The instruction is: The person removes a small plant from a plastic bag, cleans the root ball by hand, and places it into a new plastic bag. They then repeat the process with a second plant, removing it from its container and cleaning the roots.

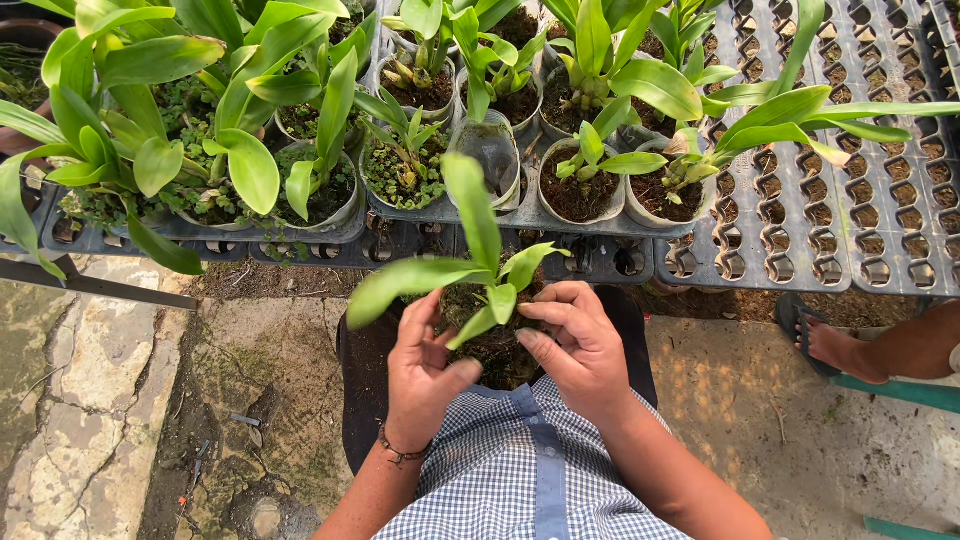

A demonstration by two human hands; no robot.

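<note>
both hands cup a small potted plant [480, 300] held over the lap, in front of the near edge of the grey plug tray [800, 220]. the left hand [420, 375] wraps its fingers round the pot's left side; the right hand [575, 345] curls closed over the dark root mass on the right. other potted plants [580, 170] fill the tray's left part. a sandalled foot [825, 340] rests at the right.

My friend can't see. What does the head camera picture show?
Two hands, left hand and right hand, cup a small green plant with its dark root ball over the person's lap. In front, a grey tray holds more potted plants, and another person's sandalled foot shows at the right.
</note>
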